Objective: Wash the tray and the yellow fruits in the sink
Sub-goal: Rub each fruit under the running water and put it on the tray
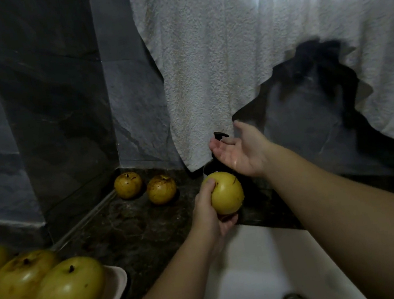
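Yellow fruit (226, 192) gripped in curled left hand (210, 213) fingers above the sink (245, 269) rim, right hand (239, 152) spread open, palm up, at the pump bottle (218, 146) beyond the sink

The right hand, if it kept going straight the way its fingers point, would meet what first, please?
Most likely the dark pump bottle: the right hand is open, palm up, fingers beside its pump head. Depth is unclear.

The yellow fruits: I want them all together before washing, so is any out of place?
Yes. Two yellow fruits sit apart in the back corner of the dark counter, away from the three on the tray. The left hand holds another.
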